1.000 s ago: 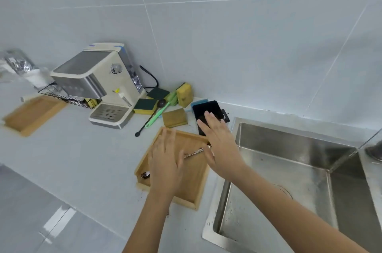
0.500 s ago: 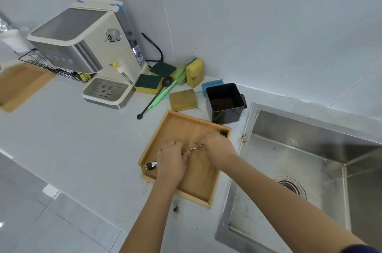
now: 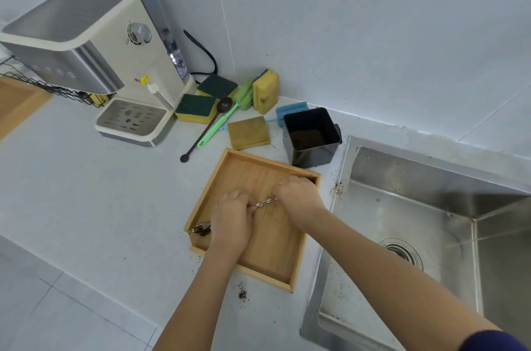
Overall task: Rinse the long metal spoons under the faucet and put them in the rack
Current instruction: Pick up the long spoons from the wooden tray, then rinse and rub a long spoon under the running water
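Long metal spoons [image 3: 265, 202] lie across a wooden tray [image 3: 283, 261] on the white counter, their dirty bowls [image 3: 201, 229] poking out at the tray's left edge. My left hand [image 3: 231, 224] is closed over the spoons near the bowl end. My right hand [image 3: 298, 200] is closed over the handle end by the tray's far right corner. A short twisted stretch of handle shows between the two hands. The steel sink [image 3: 425, 224] lies to the right. No faucet is in view. A black wire rack [image 3: 43, 83] stands at the far left.
A cream coffee machine [image 3: 100, 57] stands at the back left. Several sponges [image 3: 198, 108], a green brush [image 3: 218, 128], a black scoop [image 3: 207, 128] and a black container of grounds [image 3: 311, 135] sit behind the tray. Coffee grounds [image 3: 242, 293] dot the counter. A second wooden tray [image 3: 14, 103] is far left.
Both hands went from lying flat and open over the tray to closing on the spoons. The view dropped and moved closer to the tray.
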